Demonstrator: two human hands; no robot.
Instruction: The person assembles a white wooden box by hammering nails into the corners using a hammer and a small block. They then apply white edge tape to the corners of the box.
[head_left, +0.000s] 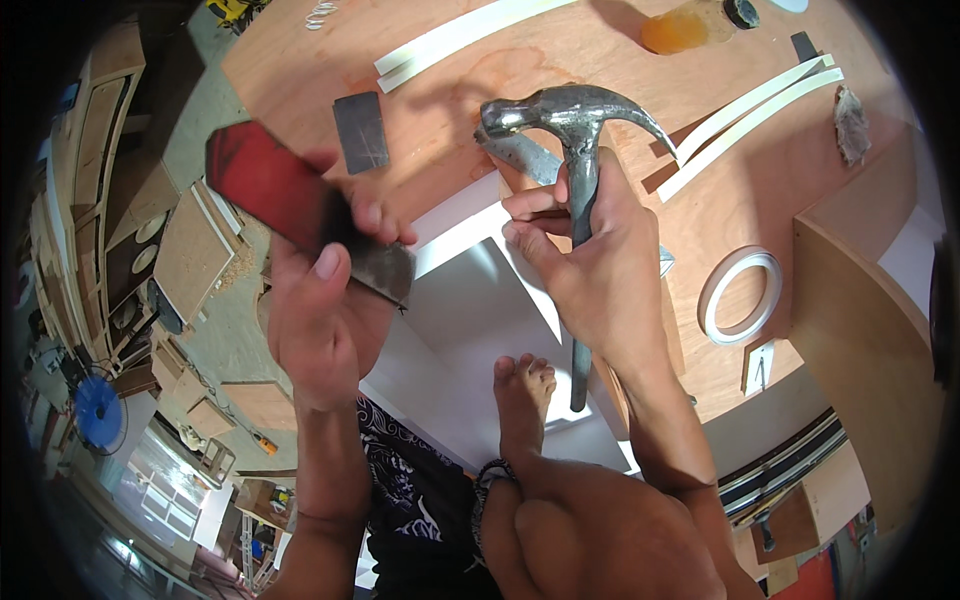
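Note:
In my right hand (610, 270) is a claw hammer (578, 110), its steel head up and its handle (581, 380) hanging down past the wrist. The thumb and fingertips of that hand come close together left of the handle; whether they pinch something small cannot be seen. My left hand (330, 300) grips a flat red tool (262, 178) with a dark metal end (385, 275); its exact kind is unclear, and motion blurs it. Below both hands is a white box-like cabinet (455, 345), with my bare foot (525, 395) inside it.
On the wooden tabletop (470, 50) lie a dark rectangular pad (361, 132), a metal blade (525, 158), white edging strips (750, 125), a white tape roll (740, 295) and a jar of amber liquid (680, 30). A curved wooden panel (860, 300) stands at right. Boards (185, 250) and a blue fan (98, 410) are at left.

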